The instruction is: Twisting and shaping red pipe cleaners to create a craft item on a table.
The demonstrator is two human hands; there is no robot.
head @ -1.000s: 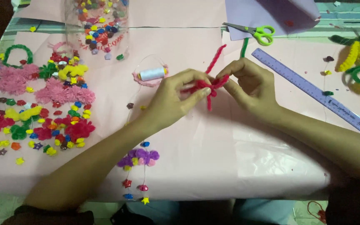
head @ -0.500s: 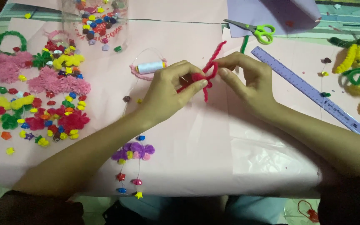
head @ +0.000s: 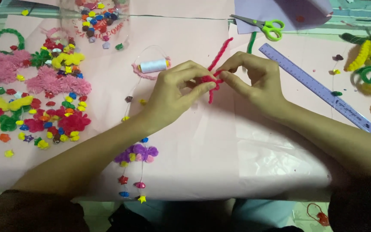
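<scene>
Both grips were closed on one red pipe cleaner (head: 214,73) near the middle of the frame: the left hand (head: 179,92) pinched its bunched, twisted part between thumb and fingers, and the right hand (head: 254,79) pinched it from the other side, fingertips almost touching the left's. The free long end ran up and to the right from the pinch, slanting toward the scissors (head: 263,26) at the top; a short tail hung down below the fingers. Neither hand was clearly nearer; they met at the twist. A thread spool (head: 153,65) lay just left on the pink surface (head: 202,141), a ruler (head: 323,92) to the right.
</scene>
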